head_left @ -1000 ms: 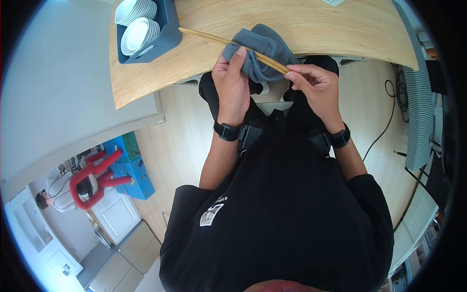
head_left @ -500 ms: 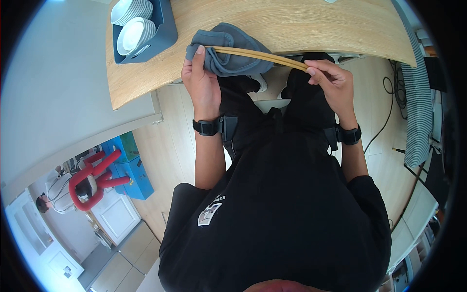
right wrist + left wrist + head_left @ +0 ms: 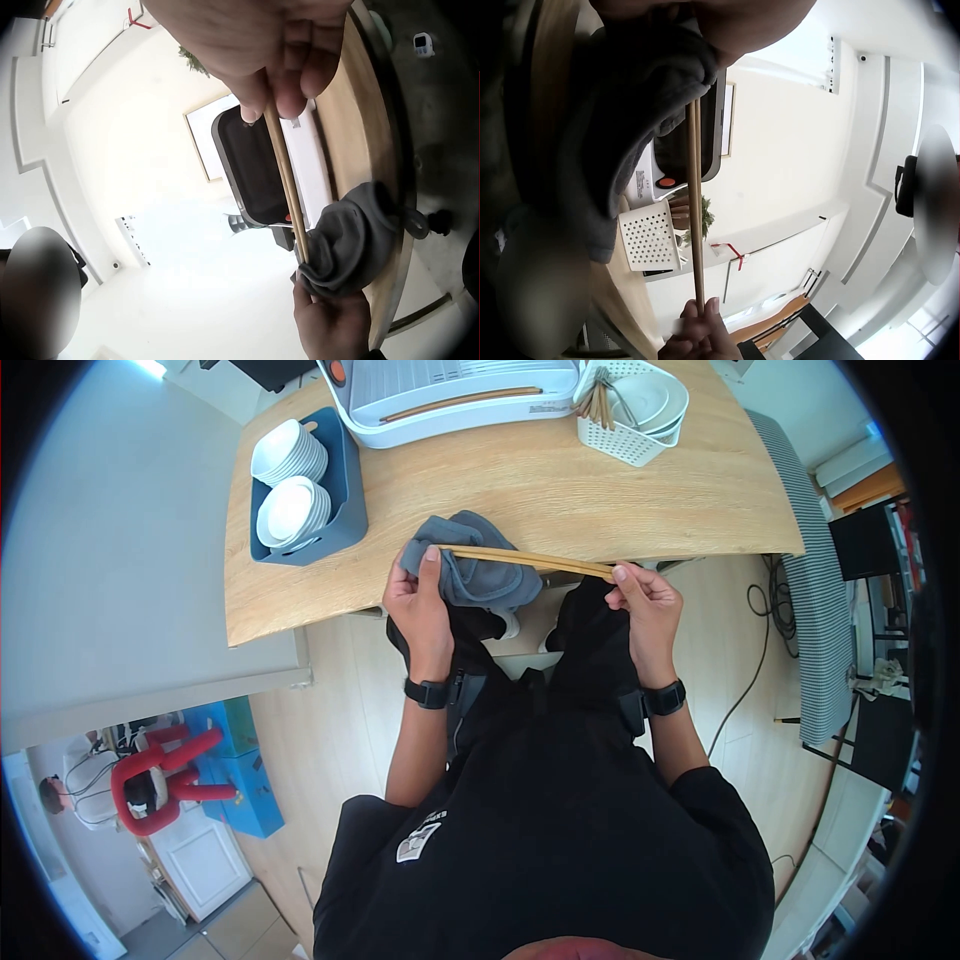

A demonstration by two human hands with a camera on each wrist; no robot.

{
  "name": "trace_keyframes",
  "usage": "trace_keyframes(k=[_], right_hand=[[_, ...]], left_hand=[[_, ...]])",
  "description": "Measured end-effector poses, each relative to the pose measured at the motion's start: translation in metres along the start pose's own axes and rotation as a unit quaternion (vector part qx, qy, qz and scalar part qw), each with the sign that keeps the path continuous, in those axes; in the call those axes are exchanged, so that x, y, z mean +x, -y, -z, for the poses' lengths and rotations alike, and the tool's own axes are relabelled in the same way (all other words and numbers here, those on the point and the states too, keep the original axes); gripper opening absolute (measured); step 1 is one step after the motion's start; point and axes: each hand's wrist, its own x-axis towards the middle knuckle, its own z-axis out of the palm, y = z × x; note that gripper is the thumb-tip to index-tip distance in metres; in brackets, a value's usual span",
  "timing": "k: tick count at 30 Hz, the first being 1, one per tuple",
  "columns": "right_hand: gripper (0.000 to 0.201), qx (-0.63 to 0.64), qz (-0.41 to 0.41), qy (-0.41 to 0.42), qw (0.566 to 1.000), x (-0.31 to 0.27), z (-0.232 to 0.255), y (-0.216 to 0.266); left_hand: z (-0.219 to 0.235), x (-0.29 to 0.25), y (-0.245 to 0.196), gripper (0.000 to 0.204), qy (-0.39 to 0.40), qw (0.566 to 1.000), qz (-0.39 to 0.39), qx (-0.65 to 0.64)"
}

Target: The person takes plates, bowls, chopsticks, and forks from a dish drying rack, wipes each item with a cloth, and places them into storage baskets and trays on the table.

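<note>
A pair of light wooden chopsticks [image 3: 530, 560] spans the gap between the hands, over the table's front edge. My left hand [image 3: 422, 615] pinches their left end through a grey cloth [image 3: 490, 585], which covers the tips and hangs down in loose folds. At the other end, the thumb and fingers of my right hand [image 3: 650, 615] grip the chopsticks. In the right wrist view the chopsticks [image 3: 283, 165] run from the right fingers into the bunched cloth [image 3: 352, 240]. The left wrist view shows them [image 3: 695, 202] stretching from the cloth to the right fingers.
On the table [image 3: 450, 480], a blue-grey bin [image 3: 345, 490] at the left holds stacked white bowls [image 3: 290, 455]. A white appliance [image 3: 460, 425] at the back carries another chopstick or similar thin stick. Right of it, a perforated white basket [image 3: 625, 445] contains plates and cutlery.
My left hand has slid the cloth leftward along the chopsticks to their far end, and the hands have spread apart. The head view has tilted up, showing more of the table.
</note>
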Motion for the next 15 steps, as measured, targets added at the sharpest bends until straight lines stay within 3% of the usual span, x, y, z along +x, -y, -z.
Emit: trace_keyframes(k=[7,9,15], right_hand=[[0.024,0.005,-0.011,0.022,1.0,0.0,0.005,0.006],[0.022,0.059,-0.05,0.039,0.996,0.002,0.012,0.004],[0.018,0.148,-0.058,0.021,0.987,0.019,0.048,0.016]], left_hand=[[-0.005,0.007,-0.01,0.028,0.009,1.0,-0.006,-0.006],[-0.007,0.01,-0.011,0.028,0.024,0.999,-0.019,0.006],[0.004,0.041,-0.019,0.03,0.017,0.998,-0.051,-0.019]])
